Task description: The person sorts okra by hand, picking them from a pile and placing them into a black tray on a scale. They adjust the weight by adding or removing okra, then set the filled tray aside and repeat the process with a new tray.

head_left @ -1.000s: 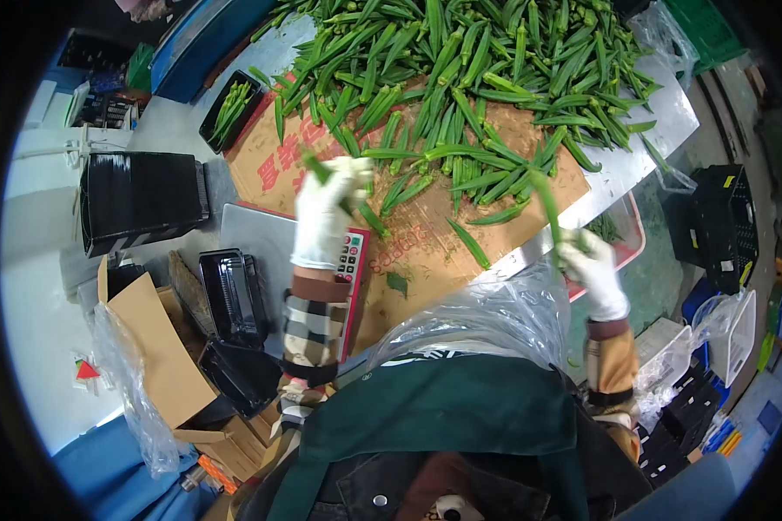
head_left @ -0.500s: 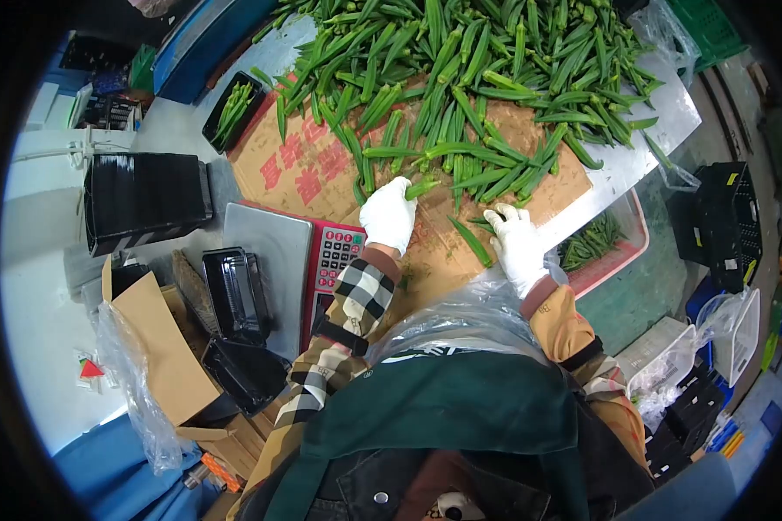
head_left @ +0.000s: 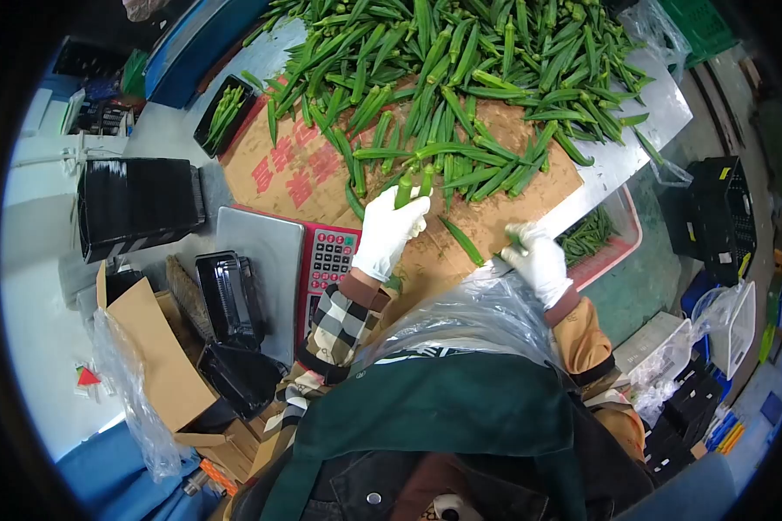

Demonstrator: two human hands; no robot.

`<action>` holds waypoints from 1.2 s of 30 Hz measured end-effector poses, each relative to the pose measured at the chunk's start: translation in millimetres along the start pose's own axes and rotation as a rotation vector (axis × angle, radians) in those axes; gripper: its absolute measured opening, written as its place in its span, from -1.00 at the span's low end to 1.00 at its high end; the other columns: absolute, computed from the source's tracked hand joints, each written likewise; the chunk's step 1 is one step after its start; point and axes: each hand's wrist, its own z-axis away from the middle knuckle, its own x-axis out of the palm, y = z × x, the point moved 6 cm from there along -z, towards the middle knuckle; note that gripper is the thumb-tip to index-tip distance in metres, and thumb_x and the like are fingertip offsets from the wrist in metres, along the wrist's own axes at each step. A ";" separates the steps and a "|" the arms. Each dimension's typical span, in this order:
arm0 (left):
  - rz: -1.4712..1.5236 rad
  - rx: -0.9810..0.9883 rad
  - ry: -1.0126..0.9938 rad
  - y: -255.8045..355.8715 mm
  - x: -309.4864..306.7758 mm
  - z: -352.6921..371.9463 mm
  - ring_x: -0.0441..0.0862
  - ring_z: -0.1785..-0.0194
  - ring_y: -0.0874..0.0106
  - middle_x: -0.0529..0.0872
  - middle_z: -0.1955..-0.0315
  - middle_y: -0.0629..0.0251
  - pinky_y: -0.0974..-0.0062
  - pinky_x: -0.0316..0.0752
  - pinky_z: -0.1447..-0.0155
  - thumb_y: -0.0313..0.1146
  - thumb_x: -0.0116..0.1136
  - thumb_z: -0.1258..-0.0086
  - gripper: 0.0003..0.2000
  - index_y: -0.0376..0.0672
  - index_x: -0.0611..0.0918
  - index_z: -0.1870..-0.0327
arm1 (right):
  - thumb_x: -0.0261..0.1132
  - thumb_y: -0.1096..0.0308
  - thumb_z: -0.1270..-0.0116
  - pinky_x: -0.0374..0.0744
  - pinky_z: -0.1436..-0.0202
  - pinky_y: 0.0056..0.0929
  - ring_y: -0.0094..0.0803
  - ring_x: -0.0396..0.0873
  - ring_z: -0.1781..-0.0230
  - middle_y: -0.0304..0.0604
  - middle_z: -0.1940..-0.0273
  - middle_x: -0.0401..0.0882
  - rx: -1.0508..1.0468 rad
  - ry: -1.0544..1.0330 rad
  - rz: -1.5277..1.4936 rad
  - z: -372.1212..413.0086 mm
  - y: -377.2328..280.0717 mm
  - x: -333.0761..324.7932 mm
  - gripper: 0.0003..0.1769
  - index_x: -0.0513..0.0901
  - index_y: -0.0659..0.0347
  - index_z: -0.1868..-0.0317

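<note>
A big heap of green okra pods (head_left: 460, 78) covers a brown cardboard sheet (head_left: 295, 165) on the table. My left hand (head_left: 389, 230), in a white glove, is closed around two okra pods (head_left: 413, 184) at the heap's near edge. My right hand (head_left: 537, 256), also gloved, grips a small okra pod (head_left: 514, 237) near the cardboard's front edge. One loose pod (head_left: 462, 240) lies on the cardboard between my hands.
A red scale with a keypad (head_left: 326, 259) and steel pan (head_left: 261, 252) sits left of my left arm. Black trays (head_left: 230, 295) and a cardboard box (head_left: 161, 347) lie further left. A tray with okra (head_left: 222, 113) stands at the far left. A red-rimmed bin (head_left: 613, 243) holds okra on the right.
A second ago both hands were raised with pods; they dropped onto the heap's edge, and now my left hand lifts two pods while my right hand has pulled back toward the front edge.
</note>
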 end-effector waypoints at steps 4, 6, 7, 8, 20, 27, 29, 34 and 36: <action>0.037 0.052 -0.081 2.7 25.5 9.2 0.56 0.42 0.69 0.71 0.34 0.45 0.70 0.45 0.32 -0.35 0.34 -0.41 -0.75 -0.27 0.73 -0.02 | 0.52 0.29 -0.09 0.61 -0.01 -0.14 0.00 0.65 0.09 0.03 0.17 0.63 0.011 -0.109 0.188 14.6 21.8 39.5 -0.58 0.64 0.20 0.05; -0.071 0.132 -0.176 8.6 68.6 19.3 0.63 0.40 0.63 0.75 0.31 0.35 0.63 0.54 0.29 -0.35 0.35 -0.41 -0.72 -0.33 0.70 -0.02 | 0.52 0.28 -0.09 0.62 -0.02 -0.15 0.01 0.64 0.08 0.03 0.15 0.63 0.011 -0.159 0.160 20.4 23.4 40.2 -0.58 0.63 0.22 0.05; -0.169 0.149 -0.315 28.9 100.0 35.4 0.67 0.37 0.59 0.76 0.30 0.26 0.60 0.56 0.26 -0.34 0.34 -0.40 -0.69 -0.36 0.68 -0.05 | 0.48 0.25 -0.19 0.63 -0.03 -0.20 -0.02 0.66 0.06 0.04 0.14 0.64 0.011 -0.191 0.132 19.4 22.0 38.8 -0.60 0.62 0.22 0.01; -0.157 0.325 -0.470 25.9 124.3 43.6 0.69 0.35 0.56 0.75 0.31 0.23 0.54 0.57 0.24 -0.30 0.34 -0.39 -0.68 -0.32 0.69 -0.05 | 0.46 0.23 -0.23 0.63 -0.03 -0.20 -0.02 0.67 0.07 0.06 0.15 0.65 0.035 -0.187 0.073 18.6 16.9 35.8 -0.60 0.62 0.23 -0.01; -1.520 -0.041 0.394 31.6 -92.4 -38.5 0.78 0.09 0.07 0.82 0.24 0.05 0.11 0.65 0.04 0.06 0.31 -0.33 -0.62 -0.09 0.75 0.12 | 0.43 0.07 -0.33 0.64 -0.02 -0.12 0.05 0.69 0.00 0.13 0.01 0.70 0.073 -0.071 -0.173 -9.0 -30.7 56.0 -0.47 0.59 0.24 -0.16; -1.219 -0.232 0.211 1.4 -122.7 -71.1 0.77 0.25 0.28 0.82 0.33 0.15 0.27 0.62 0.21 -0.07 0.42 -0.30 -0.62 -0.17 0.76 0.04 | 0.43 0.12 -0.34 0.66 0.15 -0.22 -0.14 0.73 0.21 -0.04 0.13 0.74 0.054 -0.209 -0.223 -35.6 -23.8 75.6 -0.54 0.66 0.25 -0.12; -0.823 -0.215 0.188 17.9 -121.6 -56.2 0.69 0.40 0.47 0.77 0.43 0.24 0.42 0.54 0.31 -0.16 0.43 -0.33 -0.70 -0.20 0.76 0.09 | 0.40 0.15 -0.38 0.64 0.24 -0.34 -0.30 0.72 0.31 -0.18 0.23 0.75 0.373 -0.394 -0.753 -33.8 -17.8 62.6 -0.61 0.69 0.24 -0.07; -0.205 -0.029 -0.115 65.8 -73.3 -11.0 0.32 0.56 0.72 0.50 0.60 0.57 0.64 0.16 0.46 -0.25 0.32 -0.46 -0.77 -0.19 0.79 0.03 | 0.28 0.05 -0.46 0.65 -0.01 -0.33 -0.37 0.63 0.34 -0.29 0.38 0.60 0.754 -0.332 -1.857 -20.8 -11.4 43.3 -0.59 0.62 0.22 -0.06; -0.186 -0.018 -0.156 70.9 -55.6 -2.0 0.30 0.54 0.72 0.49 0.58 0.58 0.65 0.14 0.44 -0.24 0.30 -0.47 -0.73 -0.19 0.79 -0.03 | 0.27 0.05 -0.46 0.66 -0.12 -0.16 -0.34 0.63 0.34 -0.27 0.38 0.60 0.697 -0.384 -2.027 -22.1 -22.5 42.5 -0.61 0.61 0.21 -0.05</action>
